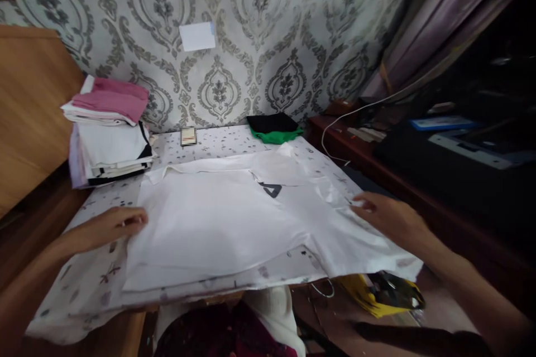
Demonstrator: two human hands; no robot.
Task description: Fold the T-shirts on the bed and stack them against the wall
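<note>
Left hand [115,226] sits at the left edge of the white shirt [218,223], fingers curled close; can't tell if it's pinching the cloth. Right hand [383,216] lies flat, fingers stretched, on the shirt's right side, I'd guess to hold the fabric smooth. Shirt's spread mid-frame on the patterned counter [84,284]. Folded pile [109,139] upper left, black-and-green cloth [274,127] by the wall, out of the way.

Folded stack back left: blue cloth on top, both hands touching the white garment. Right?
No: the top cloth on the folded stack is pink, not blue, per the head view. Left hand and right hand do touch the white garment.
</note>
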